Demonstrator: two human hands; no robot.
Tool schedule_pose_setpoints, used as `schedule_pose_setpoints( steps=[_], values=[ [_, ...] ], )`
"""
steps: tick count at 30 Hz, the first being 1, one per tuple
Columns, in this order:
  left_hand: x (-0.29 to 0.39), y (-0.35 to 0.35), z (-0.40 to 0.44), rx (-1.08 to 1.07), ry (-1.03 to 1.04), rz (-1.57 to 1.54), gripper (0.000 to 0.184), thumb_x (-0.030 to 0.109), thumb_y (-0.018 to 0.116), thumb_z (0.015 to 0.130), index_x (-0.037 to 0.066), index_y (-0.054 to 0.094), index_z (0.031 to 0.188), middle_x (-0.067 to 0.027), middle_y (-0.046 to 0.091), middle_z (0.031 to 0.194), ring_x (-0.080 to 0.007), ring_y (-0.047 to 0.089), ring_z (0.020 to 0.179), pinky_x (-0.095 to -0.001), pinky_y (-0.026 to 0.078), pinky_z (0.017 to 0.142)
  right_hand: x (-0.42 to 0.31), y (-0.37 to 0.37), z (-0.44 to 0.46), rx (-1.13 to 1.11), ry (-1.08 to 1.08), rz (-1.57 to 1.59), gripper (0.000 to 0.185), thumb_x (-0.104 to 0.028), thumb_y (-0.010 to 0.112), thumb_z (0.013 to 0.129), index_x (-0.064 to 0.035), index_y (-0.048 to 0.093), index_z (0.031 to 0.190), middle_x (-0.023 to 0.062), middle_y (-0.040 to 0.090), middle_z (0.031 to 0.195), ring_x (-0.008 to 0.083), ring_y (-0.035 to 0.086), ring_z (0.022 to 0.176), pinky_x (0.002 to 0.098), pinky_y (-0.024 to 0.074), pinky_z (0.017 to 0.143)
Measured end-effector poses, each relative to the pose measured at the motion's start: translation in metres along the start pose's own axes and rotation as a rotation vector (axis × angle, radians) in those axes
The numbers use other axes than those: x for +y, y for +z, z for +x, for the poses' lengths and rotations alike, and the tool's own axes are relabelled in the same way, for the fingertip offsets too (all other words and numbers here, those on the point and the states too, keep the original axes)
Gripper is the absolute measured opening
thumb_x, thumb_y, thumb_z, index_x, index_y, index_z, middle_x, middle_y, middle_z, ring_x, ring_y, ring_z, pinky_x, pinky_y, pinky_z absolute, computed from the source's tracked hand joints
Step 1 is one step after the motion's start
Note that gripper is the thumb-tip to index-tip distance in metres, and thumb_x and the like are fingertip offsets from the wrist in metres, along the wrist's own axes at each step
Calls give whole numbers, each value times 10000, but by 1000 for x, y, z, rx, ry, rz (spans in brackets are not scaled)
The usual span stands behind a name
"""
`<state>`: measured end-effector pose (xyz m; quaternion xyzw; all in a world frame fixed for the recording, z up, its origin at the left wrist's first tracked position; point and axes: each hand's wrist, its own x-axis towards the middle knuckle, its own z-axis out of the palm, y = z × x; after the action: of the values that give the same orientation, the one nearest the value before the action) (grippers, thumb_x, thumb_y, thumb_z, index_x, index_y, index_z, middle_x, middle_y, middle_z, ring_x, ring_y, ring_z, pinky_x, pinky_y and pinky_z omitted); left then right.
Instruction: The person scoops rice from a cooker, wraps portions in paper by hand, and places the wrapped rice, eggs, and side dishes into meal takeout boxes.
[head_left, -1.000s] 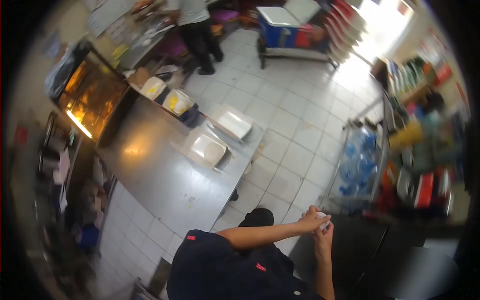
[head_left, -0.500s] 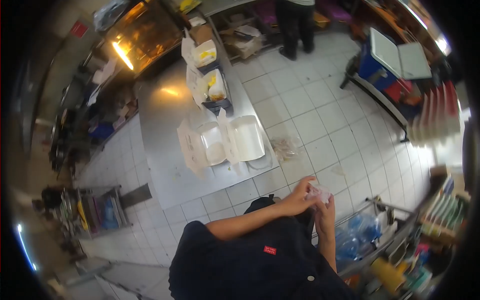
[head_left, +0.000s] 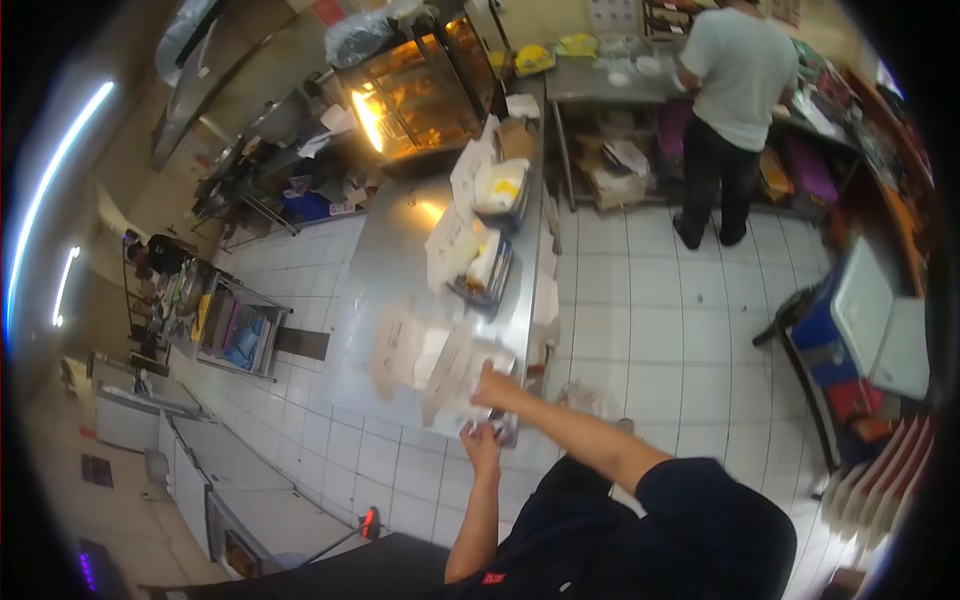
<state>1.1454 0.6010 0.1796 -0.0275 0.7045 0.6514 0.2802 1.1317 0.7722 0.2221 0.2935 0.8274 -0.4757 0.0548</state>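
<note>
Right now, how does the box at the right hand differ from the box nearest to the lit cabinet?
The nearer box shows no yellow in its visible part; the cabinet-side box holds yellow-marked contents. The right hand is at the nearer box, while no hand is at the cabinet-side box. The nearer box is toward the near end of the metal table; the cabinet-side box, farther away. Both stand open.

Glossy metal table (head_left: 385,270), apparently cardboard box (head_left: 452,372)

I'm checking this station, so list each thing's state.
Nearest box, open
Second box, open
Third box, open, contents showing
Farthest box, open, contents showing
Display cabinet, lit
Left hand, fingers bent, grip unclear
Right hand, at nearest box, contact unclear
</note>
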Motion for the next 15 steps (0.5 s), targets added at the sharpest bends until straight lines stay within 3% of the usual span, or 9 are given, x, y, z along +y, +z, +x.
schedule_pose_setpoints(
  steps=[1, 3, 5, 7, 9, 12, 15],
  values=[
    [-9, 4, 3, 12, -13, -30, 595, 192, 637, 973, 27, 277, 1418, -124, 574, 1141, -177, 629, 900, -314, 546, 717, -3, 0, 5, -71, 19, -8, 1074, -425, 738, 718, 171, 213, 1441, 275, 690, 1073, 400, 684, 1023, 496, 504, 919],
    [-20, 18, 3, 92, -13, -15, 563, 140, 604, 965, 18, 277, 1407, -125, 581, 1126, -175, 629, 853, -324, 549, 684, -15, -14, 10, -207, 39, -165, 988, -435, 693, 750, 143, 276, 1434, 263, 688, 1140, 373, 679, 1074, 578, 353, 1051],
    [-37, 22, 8, 122, 43, -6, 568, 118, 595, 970, 41, 254, 1417, -102, 562, 1023, -171, 606, 804, -287, 550, 657, -18, -27, 13, -278, -21, -159, 981, -434, 699, 746, 137, 291, 1431, 244, 686, 1167, 356, 664, 1117, 617, 231, 1083],
    [-16, 52, -7, 244, 48, -93, 544, 136, 587, 974, 51, 274, 1410, -99, 564, 1020, -180, 601, 802, -292, 546, 657, -12, -34, 23, -313, 3, -78, 943, -441, 707, 749, 123, 327, 1401, 244, 679, 1182, 378, 643, 1139, 600, 271, 1055],
    [-37, 55, 10, 385, 125, -26, 505, 182, 576, 990, 41, 306, 1393, -121, 557, 1059, -220, 609, 812, -332, 560, 680, -20, -64, 47, -261, -149, -89, 865, -414, 724, 743, 102, 365, 1338, 246, 693, 1117, 399, 646, 1098, 576, 291, 1018],
    [-33, 92, 21, 846, 309, 221, 489, 212, 572, 1001, 28, 325, 1382, -149, 536, 1118, -263, 617, 865, -372, 574, 704, 8, -91, 29, -300, -316, -164, 750, -373, 751, 736, 69, 422, 1245, 248, 713, 1018, 430, 651, 1036, 541, 322, 962],
    [-31, 111, 46, 743, 230, -118, 482, 228, 563, 1011, 3, 333, 1370, -179, 512, 1187, -300, 623, 930, -409, 579, 727, -2, -118, 52, -344, -393, -132, 760, -344, 769, 716, 62, 398, 1242, 245, 716, 944, 437, 645, 1014, 516, 326, 937]
  ],
)
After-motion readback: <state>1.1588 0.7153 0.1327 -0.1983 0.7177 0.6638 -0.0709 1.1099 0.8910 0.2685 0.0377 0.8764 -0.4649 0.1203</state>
